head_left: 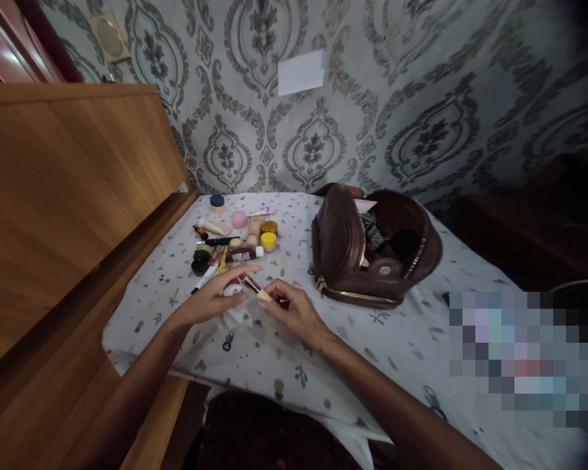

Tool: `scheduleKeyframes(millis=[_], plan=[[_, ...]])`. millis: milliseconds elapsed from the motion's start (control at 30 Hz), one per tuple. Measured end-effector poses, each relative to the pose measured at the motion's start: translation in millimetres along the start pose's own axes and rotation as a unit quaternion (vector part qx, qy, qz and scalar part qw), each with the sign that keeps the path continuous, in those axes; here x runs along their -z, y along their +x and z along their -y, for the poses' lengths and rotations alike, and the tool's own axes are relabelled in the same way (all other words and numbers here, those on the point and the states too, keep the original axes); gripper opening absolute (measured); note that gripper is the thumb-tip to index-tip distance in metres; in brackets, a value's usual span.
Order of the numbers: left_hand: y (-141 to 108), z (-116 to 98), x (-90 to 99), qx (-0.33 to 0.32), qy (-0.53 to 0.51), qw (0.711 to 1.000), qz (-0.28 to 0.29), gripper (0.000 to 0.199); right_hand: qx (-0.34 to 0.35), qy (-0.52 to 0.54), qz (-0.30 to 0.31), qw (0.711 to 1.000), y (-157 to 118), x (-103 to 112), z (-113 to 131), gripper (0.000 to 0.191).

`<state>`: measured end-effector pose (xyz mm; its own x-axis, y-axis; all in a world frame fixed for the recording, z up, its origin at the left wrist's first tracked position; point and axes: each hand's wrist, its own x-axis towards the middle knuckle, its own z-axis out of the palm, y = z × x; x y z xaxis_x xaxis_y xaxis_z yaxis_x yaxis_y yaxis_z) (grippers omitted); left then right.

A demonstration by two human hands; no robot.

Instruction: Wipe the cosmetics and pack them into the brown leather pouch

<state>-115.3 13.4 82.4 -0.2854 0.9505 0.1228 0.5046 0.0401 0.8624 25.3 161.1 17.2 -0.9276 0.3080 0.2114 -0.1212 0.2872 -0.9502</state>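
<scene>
My right hand (pixel 294 312) pinches a small slim cosmetic tube (pixel 252 284) with a copper-coloured end and a beige end. Close to the copper end is my left hand (pixel 213 299), its thumb and fingers apart. Under the left fingers shows something white and crumpled (pixel 235 314), which I cannot make out. Just beyond the hands lie a bottle of dark red liquid (pixel 242 253) with a white cap, a yellow-lidded jar (pixel 268 241), a beige tube (pixel 255 228), a cream tube (pixel 214 227) and a black jar (pixel 199 264).
An unzipped brown leather bag (pixel 340 241) with items inside stands on the right of the cloth-covered table (pixel 284 346). A navy-lidded jar (pixel 217 203) and a pink round container (pixel 238 219) sit farther back. A wooden cabinet (pixel 78 163) borders the left side; a patterned wall rises behind.
</scene>
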Motion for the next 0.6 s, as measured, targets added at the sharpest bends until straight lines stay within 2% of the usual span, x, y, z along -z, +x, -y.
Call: scheduleKeyframes(millis=[67,167,367,500,600], plan=[[-1,1,0.0,0.005,0.009,0.999,-0.030,0.039,-0.002,-0.006,0.001,1.000,0,-1,0,0.023],[1,8,-3.9,0.030,0.034,0.996,-0.075,0.027,-0.007,-0.006,0.011,1.000,0,-1,0,0.024],[4,9,-4.5,-0.005,0.024,0.999,-0.035,0.025,-0.018,0.106,0.064,0.992,-1,-2,1,0.038],[4,5,-0.6,-0.006,0.017,1.000,-0.009,0.026,-0.090,0.185,0.110,0.972,-2,-2,2,0.046],[5,7,2.7,0.006,0.022,0.999,-0.041,0.026,-0.139,0.243,0.137,0.950,-2,1,3,0.053]])
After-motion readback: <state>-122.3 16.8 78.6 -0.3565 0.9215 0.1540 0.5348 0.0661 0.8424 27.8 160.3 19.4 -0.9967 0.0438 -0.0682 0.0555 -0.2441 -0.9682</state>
